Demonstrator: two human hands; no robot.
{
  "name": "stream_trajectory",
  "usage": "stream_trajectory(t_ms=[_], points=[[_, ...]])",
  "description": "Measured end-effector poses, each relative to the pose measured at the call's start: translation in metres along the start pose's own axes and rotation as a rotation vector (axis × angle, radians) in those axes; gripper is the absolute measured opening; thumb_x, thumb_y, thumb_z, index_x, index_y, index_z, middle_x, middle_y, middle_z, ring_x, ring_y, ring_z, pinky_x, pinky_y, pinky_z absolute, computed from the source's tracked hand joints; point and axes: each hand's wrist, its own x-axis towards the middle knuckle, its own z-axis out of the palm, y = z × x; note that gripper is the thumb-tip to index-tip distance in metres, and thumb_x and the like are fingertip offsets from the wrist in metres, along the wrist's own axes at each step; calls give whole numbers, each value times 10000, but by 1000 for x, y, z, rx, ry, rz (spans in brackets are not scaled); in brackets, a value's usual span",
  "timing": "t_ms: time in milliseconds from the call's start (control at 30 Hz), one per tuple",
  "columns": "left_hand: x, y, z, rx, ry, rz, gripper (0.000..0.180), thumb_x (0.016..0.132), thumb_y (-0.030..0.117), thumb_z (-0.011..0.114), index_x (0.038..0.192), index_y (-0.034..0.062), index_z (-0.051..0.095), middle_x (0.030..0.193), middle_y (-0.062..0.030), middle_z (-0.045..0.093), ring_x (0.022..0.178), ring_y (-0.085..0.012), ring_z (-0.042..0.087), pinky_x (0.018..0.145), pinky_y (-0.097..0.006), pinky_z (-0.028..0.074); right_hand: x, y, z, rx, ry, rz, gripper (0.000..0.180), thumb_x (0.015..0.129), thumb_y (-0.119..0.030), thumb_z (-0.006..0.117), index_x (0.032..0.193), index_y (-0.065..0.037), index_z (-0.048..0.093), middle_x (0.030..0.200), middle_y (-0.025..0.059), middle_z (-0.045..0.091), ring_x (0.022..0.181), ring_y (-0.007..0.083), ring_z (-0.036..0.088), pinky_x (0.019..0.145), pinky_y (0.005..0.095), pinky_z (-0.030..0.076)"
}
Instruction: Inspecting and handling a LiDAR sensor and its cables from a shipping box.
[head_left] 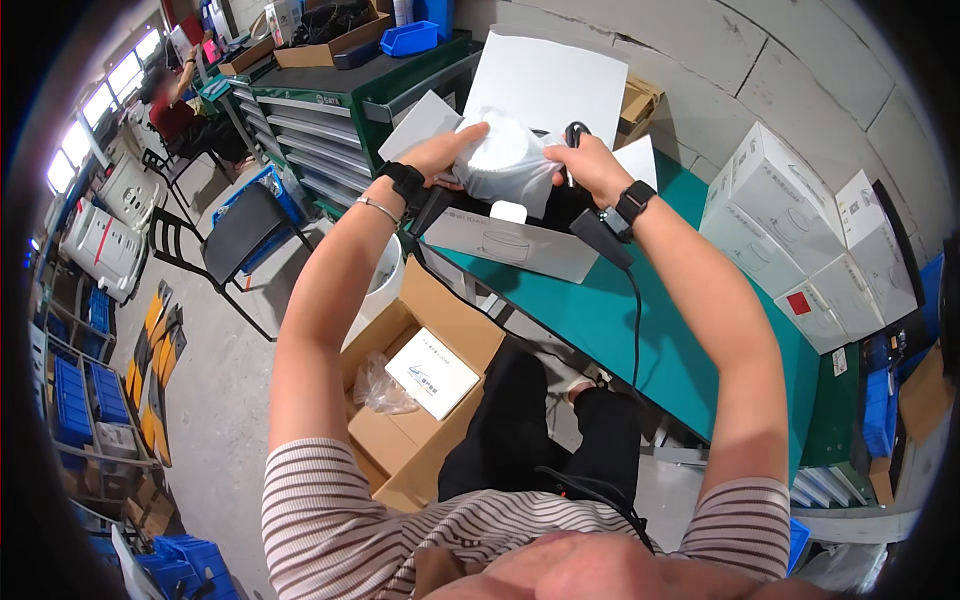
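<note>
A white round device [497, 148] wrapped in a thin translucent plastic bag is held over an open white box [530, 245] on the bench. My left hand [440, 158] grips its left side, with the thumb on top. On the other side, my right hand [592, 168] pinches the bag. A black cable loop [576, 130] stands up by the right fingers; whether they grip it is hidden. Below the right wrist hangs a black power adapter [602, 240], its cord running down over the bench edge. The box's flaps are spread and its lid is raised at the back.
White boxes [775, 225] are stacked at the right on the green bench [600, 335]. An open cardboard carton [400, 440] holding a small white box and crumpled plastic stands below left. A tool cabinet [320, 130], a black chair [245, 235] and a seated person [180, 120] are farther left.
</note>
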Motion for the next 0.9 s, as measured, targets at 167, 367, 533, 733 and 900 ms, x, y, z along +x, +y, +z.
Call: stream_trajectory(t_ms=[167, 367, 533, 733, 900], points=[[10, -5, 3, 147, 21, 70, 818, 819, 660, 532, 1294, -4, 501, 1164, -131, 600, 1031, -209, 572, 743, -303, 515, 0, 24, 3, -27, -179, 85, 207, 864, -165, 602, 948, 24, 601, 787, 39, 620, 550, 114, 545, 538, 247, 446], [14, 7, 8, 795, 36, 27, 650, 839, 574, 564, 1146, 6, 637, 1068, -185, 653, 955, -282, 623, 842, -329, 471, -12, 27, 6, -141, -181, 119, 264, 818, -153, 612, 879, 102, 582, 743, 110, 641, 546, 156, 633, 497, 265, 451], [10, 8, 11, 1138, 83, 214, 587, 765, 519, 650, 1117, 49, 659, 1062, -189, 662, 986, -340, 624, 851, -378, 482, -13, 38, 4, -186, -341, 82, 338, 845, -229, 647, 868, 103, 589, 766, 127, 666, 565, 174, 654, 582, 272, 509], [6, -1, 10, 1108, 84, 290, 550, 769, 448, 675, 1154, 57, 638, 1076, -167, 662, 992, -320, 627, 870, -358, 484, -14, 35, 22, -855, -410, -57, 578, 889, -302, 592, 1174, 163, 399, 1109, 362, 560, 1067, 432, 566, 888, 423, 472], [9, -2, 19, 817, 127, 423, 535, 796, 419, 668, 1207, 82, 606, 1126, -159, 644, 1034, -317, 612, 901, -372, 470, 1, 21, 19, -1119, -671, -20, 564, 880, -273, 599, 1202, 138, 383, 1137, 324, 571, 1084, 421, 563, 900, 411, 467]])
